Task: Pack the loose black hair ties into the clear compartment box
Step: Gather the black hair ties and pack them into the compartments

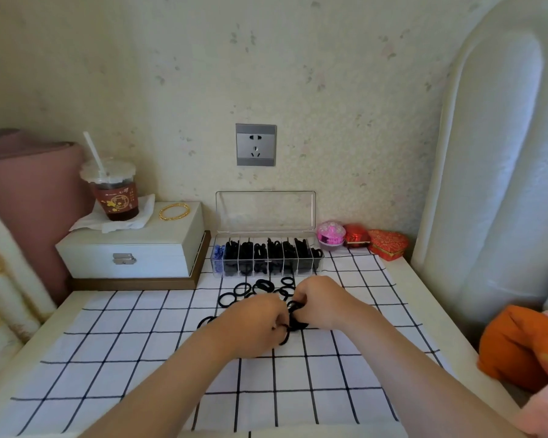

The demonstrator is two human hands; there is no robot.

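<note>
Several loose black hair ties (241,292) lie on the checked cloth (140,336), just in front of the clear compartment box (266,259). The box stands open with its lid tipped up against the wall. Most of its compartments hold black ties, and the leftmost holds blue ones. My left hand (250,324) and my right hand (320,300) meet over the cloth. Both have curled fingers gripping a bunch of black hair ties (295,322) between them. My hands cover some of the pile.
A white jewellery box (133,248) at the back left carries an iced drink cup (114,191) and a gold bangle (174,212). Pink and red trinket boxes (355,237) sit right of the compartment box. An orange cushion (519,349) lies at the right edge.
</note>
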